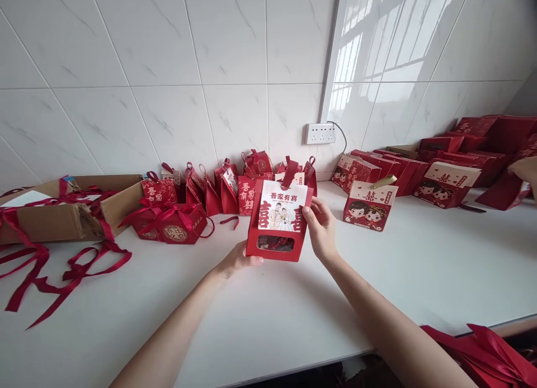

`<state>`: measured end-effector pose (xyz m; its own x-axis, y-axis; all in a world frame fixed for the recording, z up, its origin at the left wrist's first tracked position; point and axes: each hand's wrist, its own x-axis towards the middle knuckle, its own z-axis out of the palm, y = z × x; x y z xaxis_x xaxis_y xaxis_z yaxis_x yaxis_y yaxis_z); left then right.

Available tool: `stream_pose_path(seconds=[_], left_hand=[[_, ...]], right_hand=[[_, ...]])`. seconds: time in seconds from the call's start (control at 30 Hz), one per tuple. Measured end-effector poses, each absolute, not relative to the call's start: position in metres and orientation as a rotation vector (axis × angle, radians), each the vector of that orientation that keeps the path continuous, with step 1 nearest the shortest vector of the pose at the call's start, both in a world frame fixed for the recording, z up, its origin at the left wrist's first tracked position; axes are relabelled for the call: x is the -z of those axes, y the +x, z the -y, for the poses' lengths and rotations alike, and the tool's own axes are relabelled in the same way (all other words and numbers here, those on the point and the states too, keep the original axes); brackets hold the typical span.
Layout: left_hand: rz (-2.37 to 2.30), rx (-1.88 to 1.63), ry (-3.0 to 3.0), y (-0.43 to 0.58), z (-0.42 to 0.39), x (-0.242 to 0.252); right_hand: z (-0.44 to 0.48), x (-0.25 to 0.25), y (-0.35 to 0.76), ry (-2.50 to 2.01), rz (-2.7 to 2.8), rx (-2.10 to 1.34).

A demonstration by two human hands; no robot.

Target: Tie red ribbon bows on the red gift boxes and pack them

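Both my hands hold up a red gift box (277, 221) above the white counter (260, 315). The box has a white printed panel with a cartoon couple, a small window low on its front and a red ribbon at the top. My left hand (238, 260) grips its lower left corner, fingers closed round it. My right hand (321, 227) grips its right edge, thumb on the front. Behind it, along the tiled wall, stands a row of finished red ribbon-tied boxes (226, 189).
A cardboard carton (62, 212) with loose red ribbons (62, 270) lies at left. Red boxes with cartoon faces (369, 206) and flat red box blanks (461, 153) fill the right. A wall socket (321, 133) sits above. More red ribbon (490, 354) lies at bottom right.
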<state>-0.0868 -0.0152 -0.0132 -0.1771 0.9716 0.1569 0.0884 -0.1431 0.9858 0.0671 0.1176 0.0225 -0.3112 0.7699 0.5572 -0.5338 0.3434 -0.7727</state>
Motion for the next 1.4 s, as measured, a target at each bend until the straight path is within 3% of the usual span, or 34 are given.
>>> stream_pose_path(seconds=[0.17,0.7,0.87,1.13,1.4], left_hand=[[-1.255,-1.275,1.301,-0.092,0.018,0.007],[-1.277,-1.376,1.292,-0.091,0.021,0.001],[-1.423,-1.532,1.244,-0.089,0.015,0.012],[-2.005,-1.797,1.618,-0.090,0.013,0.018],[-2.040,-1.793,2.222,-0.093,0.015,0.023]], right_hand=[[-0.114,-0.022,0.069,-0.199,1.408,-1.263],[-0.106,-0.019,0.071,-0.085,1.441,-1.189],[-0.116,-0.014,0.064,-0.144,1.330,-1.384],[-0.138,-0.003,0.052,-0.137,1.050,-1.987],[-0.138,0.001,0.051,-0.205,1.101,-2.099]])
